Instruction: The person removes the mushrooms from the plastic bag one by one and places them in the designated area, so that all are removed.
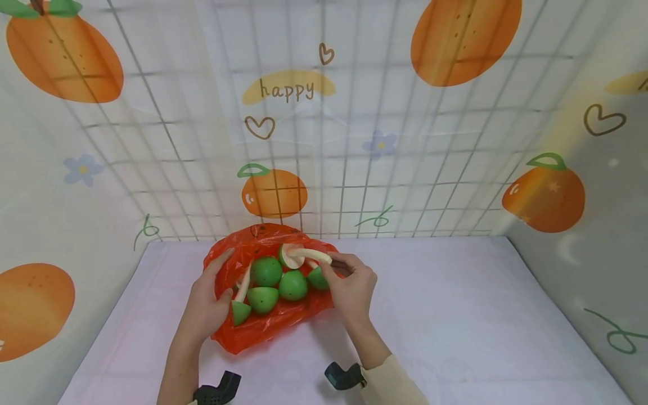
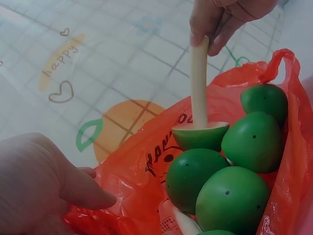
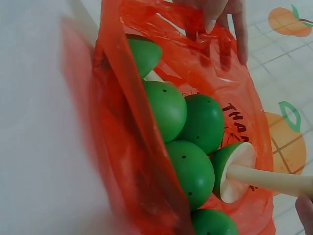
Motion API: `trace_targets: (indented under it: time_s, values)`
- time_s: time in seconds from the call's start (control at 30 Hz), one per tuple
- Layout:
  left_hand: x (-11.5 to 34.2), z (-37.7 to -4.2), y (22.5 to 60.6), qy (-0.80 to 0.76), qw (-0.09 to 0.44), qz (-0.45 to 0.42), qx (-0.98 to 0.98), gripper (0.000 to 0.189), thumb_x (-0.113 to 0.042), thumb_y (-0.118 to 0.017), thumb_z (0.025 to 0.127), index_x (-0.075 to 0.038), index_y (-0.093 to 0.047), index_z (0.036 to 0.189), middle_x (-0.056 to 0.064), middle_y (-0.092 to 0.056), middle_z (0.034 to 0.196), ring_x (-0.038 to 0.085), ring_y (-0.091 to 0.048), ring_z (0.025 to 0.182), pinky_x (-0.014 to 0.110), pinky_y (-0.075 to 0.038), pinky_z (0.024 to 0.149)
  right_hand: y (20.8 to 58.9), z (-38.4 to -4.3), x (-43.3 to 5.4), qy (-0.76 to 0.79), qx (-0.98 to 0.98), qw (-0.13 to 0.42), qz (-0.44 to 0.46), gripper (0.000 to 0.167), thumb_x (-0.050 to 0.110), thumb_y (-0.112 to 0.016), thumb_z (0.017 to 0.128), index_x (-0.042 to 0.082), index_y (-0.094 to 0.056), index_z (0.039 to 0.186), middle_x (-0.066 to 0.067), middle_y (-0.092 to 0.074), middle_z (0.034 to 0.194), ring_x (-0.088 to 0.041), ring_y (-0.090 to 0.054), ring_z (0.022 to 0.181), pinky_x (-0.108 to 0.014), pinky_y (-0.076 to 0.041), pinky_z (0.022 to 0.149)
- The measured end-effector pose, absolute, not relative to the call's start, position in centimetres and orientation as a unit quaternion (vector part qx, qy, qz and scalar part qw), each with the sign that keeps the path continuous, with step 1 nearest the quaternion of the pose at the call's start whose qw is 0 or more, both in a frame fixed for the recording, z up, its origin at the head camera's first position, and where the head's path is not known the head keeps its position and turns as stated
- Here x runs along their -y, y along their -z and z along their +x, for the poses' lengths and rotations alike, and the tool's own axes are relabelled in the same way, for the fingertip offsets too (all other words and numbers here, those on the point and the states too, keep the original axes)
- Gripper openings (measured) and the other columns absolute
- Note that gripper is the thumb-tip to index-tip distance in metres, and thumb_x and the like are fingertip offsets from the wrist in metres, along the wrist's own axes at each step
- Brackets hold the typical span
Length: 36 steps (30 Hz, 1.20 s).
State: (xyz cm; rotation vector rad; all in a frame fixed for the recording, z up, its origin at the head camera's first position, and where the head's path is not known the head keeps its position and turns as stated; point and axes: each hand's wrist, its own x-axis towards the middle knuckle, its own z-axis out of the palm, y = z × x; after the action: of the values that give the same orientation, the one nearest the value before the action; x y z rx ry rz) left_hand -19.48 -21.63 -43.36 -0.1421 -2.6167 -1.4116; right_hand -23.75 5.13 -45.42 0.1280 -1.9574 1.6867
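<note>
A red plastic bag point(image 1: 273, 337) lies spread open on the table. Several green-capped toy mushrooms point(image 1: 266, 272) with black dots and pale stems are inside it. By its stem tip, my right hand point(image 1: 354, 284) pinches one toy mushroom point(image 1: 291, 257); its cap rests among the others, pale underside facing up in the left wrist view. At the opposite side, my left hand point(image 1: 205, 306) holds the bag's edge, thumb inside and fingers behind the red film, as the right wrist view shows. Beside the left thumb, another stem point(image 1: 244, 284) sticks up from its green cap.
The white tabletop point(image 1: 455, 315) extends to both sides of the bag. Behind it rises a wire grid point(image 1: 354, 169) covered by a sheet printed with oranges and hearts. Similar printed sheets hang at the left and right.
</note>
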Motion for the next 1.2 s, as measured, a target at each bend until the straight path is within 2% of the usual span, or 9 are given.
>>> trace_targets:
  time_s: [0.13,0.27,0.5,0.67,0.87,1.2]
  values:
    - [21.7,-19.6,43.6,0.484,0.080,-0.042,0.870,0.076,0.011,-0.055,0.095,-0.018,-0.038,0.163,0.010,-0.039,0.165,0.039,-0.027,0.156,0.067,-0.033,0.118,45.1,-23.6,-5.3,-0.635,0.722,0.271,0.052,0.018,-0.001,-0.085,0.084,-0.003,-0.080,0.102,-0.014,-0.078,0.095,-0.029,-0.077,0.082,-0.037,-0.064,0.082]
    - [21.8,-19.6,43.6,0.492,0.076,-0.035,0.867,0.076,0.011,-0.055,0.095,-0.019,-0.039,0.163,0.010,-0.038,0.166,0.039,-0.027,0.155,0.067,-0.035,0.117,45.1,-23.7,-5.6,-0.636,0.724,0.264,0.049,0.017,0.001,-0.086,0.084,0.000,-0.081,0.100,-0.009,-0.079,0.093,-0.024,-0.076,0.080,-0.025,-0.063,0.079]
    - [21.9,-19.6,43.4,0.496,0.067,-0.025,0.866,0.075,0.010,-0.055,0.096,-0.019,-0.038,0.163,0.012,-0.037,0.166,0.040,-0.028,0.154,0.065,-0.039,0.114,44.4,-23.4,-6.1,-0.650,0.720,0.236,0.048,0.018,0.004,-0.087,0.085,0.000,-0.082,0.102,-0.014,-0.079,0.094,-0.028,-0.076,0.083,-0.023,-0.062,0.079]
    - [22.0,-19.8,43.1,0.495,0.062,-0.028,0.866,0.075,0.008,-0.056,0.097,-0.020,-0.037,0.164,0.012,-0.036,0.167,0.040,-0.028,0.155,0.066,-0.038,0.115,43.8,-23.3,-6.5,-0.650,0.723,0.229,0.047,0.017,0.004,-0.087,0.085,-0.001,-0.082,0.101,-0.014,-0.079,0.092,-0.027,-0.076,0.081,-0.021,-0.061,0.077]
    - [22.1,-20.1,42.8,0.498,0.053,-0.020,0.866,0.075,0.007,-0.056,0.098,-0.021,-0.036,0.164,0.011,-0.035,0.167,0.040,-0.027,0.155,0.066,-0.036,0.116,43.1,-23.1,-6.9,-0.648,0.731,0.209,0.044,0.019,0.005,-0.086,0.086,-0.002,-0.081,0.103,-0.011,-0.079,0.091,-0.025,-0.075,0.080,-0.024,-0.063,0.075]
    - [21.9,-19.8,42.4,0.501,0.044,-0.005,0.864,0.076,0.006,-0.056,0.098,-0.022,-0.034,0.165,0.012,-0.033,0.168,0.040,-0.027,0.155,0.066,-0.038,0.114,41.2,-22.5,-8.3,-0.671,0.720,0.171,0.052,0.016,0.008,-0.085,0.088,0.001,-0.082,0.102,-0.013,-0.078,0.093,-0.025,-0.075,0.084,-0.029,-0.064,0.080]
